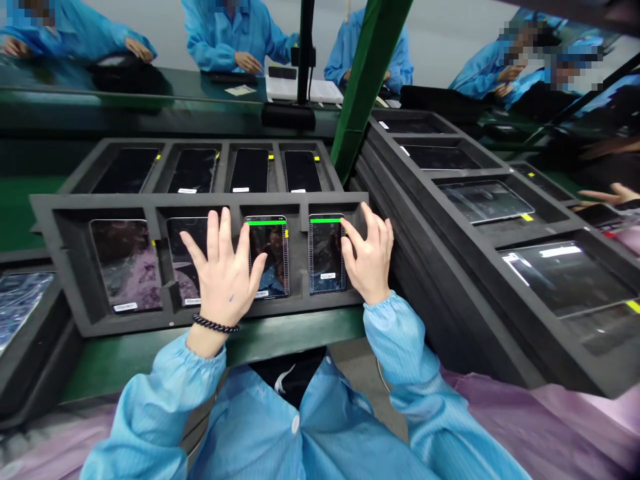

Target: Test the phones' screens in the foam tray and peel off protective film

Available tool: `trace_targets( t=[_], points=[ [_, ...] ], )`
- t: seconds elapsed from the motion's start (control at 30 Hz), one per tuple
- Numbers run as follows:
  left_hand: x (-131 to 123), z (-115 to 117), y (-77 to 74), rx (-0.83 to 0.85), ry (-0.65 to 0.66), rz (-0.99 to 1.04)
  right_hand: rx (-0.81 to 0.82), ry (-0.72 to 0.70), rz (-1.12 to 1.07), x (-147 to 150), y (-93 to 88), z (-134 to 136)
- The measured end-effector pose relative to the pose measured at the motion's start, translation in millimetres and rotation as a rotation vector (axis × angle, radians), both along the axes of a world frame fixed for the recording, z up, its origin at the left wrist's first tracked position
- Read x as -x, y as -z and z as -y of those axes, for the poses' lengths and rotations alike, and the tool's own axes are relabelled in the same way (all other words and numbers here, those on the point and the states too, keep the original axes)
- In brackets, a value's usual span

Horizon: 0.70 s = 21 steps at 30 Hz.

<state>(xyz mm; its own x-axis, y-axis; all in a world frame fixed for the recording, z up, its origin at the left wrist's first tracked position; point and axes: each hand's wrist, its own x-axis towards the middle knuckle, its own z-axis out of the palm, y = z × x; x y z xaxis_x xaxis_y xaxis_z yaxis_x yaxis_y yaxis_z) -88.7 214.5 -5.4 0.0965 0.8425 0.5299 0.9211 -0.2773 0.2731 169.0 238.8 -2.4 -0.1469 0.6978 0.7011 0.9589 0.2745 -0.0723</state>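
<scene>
In front of me lies a black foam tray (295, 303) with several tablet-like devices in its compartments. My left hand (225, 270) is spread, fingers apart, over the second device (183, 243) and the left edge of the third device (270, 260). My right hand (369, 253) has its index fingertip at the top right corner of the fourth device (326, 250), its other fingers loosely bent over the tray's right end. Green bars show at the top of the third and fourth screens. The leftmost device (125, 267) is dark with a white label.
Behind stands another foam tray (327, 160) of dark-screened devices with yellow tabs. Stacked foam trays (400, 220) rise on the right. A green post (367, 87) slants up between them. Co-workers in blue coats sit across the bench, and a co-worker's hand (613, 195) shows at far right.
</scene>
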Motion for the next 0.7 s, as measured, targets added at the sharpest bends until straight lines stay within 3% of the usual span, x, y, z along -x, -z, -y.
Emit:
trace_targets(
  t=[0.37, 0.7],
  points=[
    [-6.1, -7.0, 2.2, 0.023, -0.003, 0.049, 0.020, 0.014, 0.017, 0.9, -0.8, 3.5],
    [0.6, 42.6, 30.5, 0.060, 0.050, -0.002, 0.142, -0.030, 0.029, -6.3, 21.8, 49.2]
  ],
)
